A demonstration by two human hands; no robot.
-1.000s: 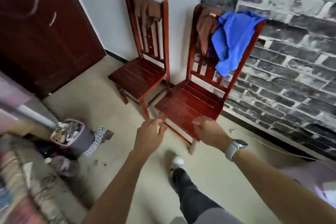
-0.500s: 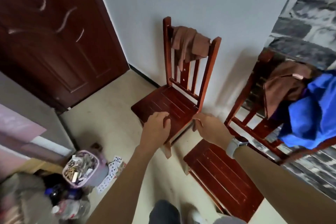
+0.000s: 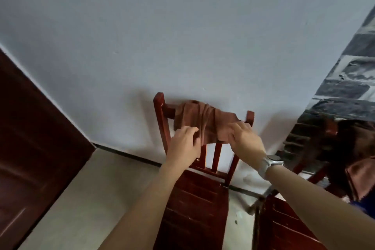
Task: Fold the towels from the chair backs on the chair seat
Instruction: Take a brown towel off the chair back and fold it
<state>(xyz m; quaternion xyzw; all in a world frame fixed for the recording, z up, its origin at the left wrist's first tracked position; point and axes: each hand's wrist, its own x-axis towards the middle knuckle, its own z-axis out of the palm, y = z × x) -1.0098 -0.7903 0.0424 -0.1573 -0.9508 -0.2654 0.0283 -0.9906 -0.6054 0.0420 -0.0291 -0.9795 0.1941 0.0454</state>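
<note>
Both hands are up at the red-brown slatted wooden chair — the crumpled brown cloth towel is hanging over its top rail, against the pale wall. The left hand is pinching the towel's lower left edge with curled fingers; the right hand, silver wristwatch showing, is gripping the right part — fingers curled into the fabric.

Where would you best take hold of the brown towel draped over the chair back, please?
Probably the brown towel by its hanging front edge, one hand toward each end, coming from the seat side; it straddles the top rail, so lifting upward should free it.
</note>
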